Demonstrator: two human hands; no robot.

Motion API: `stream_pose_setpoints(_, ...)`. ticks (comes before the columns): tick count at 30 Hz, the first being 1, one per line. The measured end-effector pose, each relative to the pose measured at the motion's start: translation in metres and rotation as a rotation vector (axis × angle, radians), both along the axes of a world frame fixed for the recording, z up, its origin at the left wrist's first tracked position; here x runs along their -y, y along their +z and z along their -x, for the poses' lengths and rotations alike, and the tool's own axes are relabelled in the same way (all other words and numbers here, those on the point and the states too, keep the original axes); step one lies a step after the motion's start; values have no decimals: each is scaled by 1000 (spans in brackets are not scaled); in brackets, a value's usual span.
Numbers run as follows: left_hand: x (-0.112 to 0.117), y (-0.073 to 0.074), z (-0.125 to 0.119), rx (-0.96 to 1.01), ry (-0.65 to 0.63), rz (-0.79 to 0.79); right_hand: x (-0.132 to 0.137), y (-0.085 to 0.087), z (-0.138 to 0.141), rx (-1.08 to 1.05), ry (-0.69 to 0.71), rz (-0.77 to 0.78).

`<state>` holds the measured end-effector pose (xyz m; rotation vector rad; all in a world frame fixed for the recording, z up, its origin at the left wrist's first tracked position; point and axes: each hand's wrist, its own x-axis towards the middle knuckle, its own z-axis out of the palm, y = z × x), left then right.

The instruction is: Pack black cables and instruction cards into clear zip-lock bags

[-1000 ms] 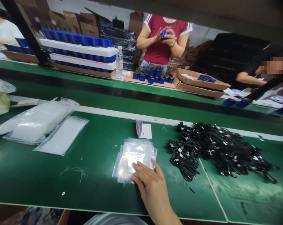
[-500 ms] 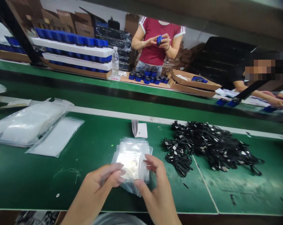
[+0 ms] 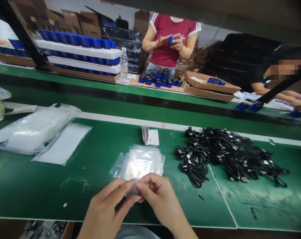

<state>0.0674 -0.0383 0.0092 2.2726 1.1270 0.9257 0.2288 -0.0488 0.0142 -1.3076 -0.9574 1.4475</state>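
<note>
My left hand (image 3: 109, 200) and my right hand (image 3: 160, 197) meet low in the middle of the view. Both are closed, pinching a small clear plastic bag (image 3: 133, 190) that is mostly hidden by the fingers. Just beyond my fingertips, a loose stack of clear plastic bags (image 3: 144, 157) lies flat on the green table (image 3: 98, 186) and shines in the light. Behind the stack is a small bundle of white cards or leaflets (image 3: 153, 136), part of it standing on edge. To the right is a heap of coiled black USB cables (image 3: 222, 156).
Large filled plastic bags (image 3: 41, 129) lie at the left. Across a raised green ledge stand trays of blue jar-like items (image 3: 78, 40), a water bottle (image 3: 124, 64) and open cardboard trays (image 3: 210, 86). A person in a red shirt (image 3: 166, 39) handles a blue item; others work at both sides.
My hands have come together and now pinch a bag between them. Before, they were apart over the stack of bags. The view has shifted slightly.
</note>
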Motion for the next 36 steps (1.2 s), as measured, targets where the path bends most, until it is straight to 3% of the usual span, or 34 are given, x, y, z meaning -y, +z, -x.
stream_pose_setpoints(15, -3, -4, 3, -8, -30, 140, 0, 2, 0, -44, 113, -60)
stream_pose_setpoints(21, -3, 7, -4, -36, -39, 86, 2, 0, 0, 36, 113, -80)
stream_pose_setpoints(23, -4, 12, -6, -80, -14, 43, 3, -1, 0, 121, 123, -119)
stream_pose_setpoints(28, -8, 13, -8, -261, 54, -58, 7, -2, 2, 589, 88, -348)
stream_pose_setpoints(31, -13, 8, -9, -253, 32, 37, 13, -5, 6, 708, 95, -403)
stream_pose_setpoints(36, -15, 0, -12, -69, -41, 323, 19, -9, 9, 737, 96, -460)
